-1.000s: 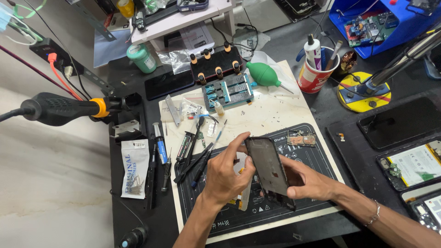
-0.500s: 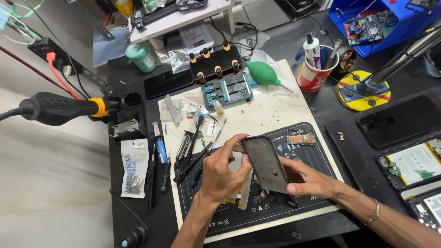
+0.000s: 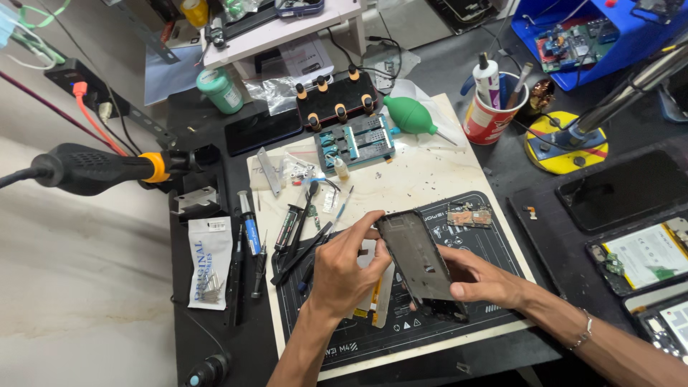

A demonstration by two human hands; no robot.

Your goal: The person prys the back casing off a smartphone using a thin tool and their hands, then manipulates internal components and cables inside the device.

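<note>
A dark, opened phone frame [image 3: 419, 261] is tilted above the black repair mat [image 3: 459, 330]. My right hand [image 3: 480, 281] grips its lower right side from beneath. My left hand [image 3: 345, 269] pinches the frame's upper left edge with thumb and forefinger. Under my left hand a pale, flat phone part [image 3: 378, 294] lies on the mat, partly hidden. A small circuit board [image 3: 469, 215] rests on the mat just beyond the frame.
Screwdrivers, tweezers and pens [image 3: 287, 240] lie left of my hands, beside a white packet [image 3: 208, 261]. A hot-air tool [image 3: 100, 168] juts in from the left. Behind are a blue fixture [image 3: 356, 140], green blower [image 3: 412, 116], red cup [image 3: 491, 115] and phones [image 3: 623, 190] at right.
The phone frame has shifted slightly, and my left hand's fingers have moved up along its upper left edge. My right hand keeps its grip.
</note>
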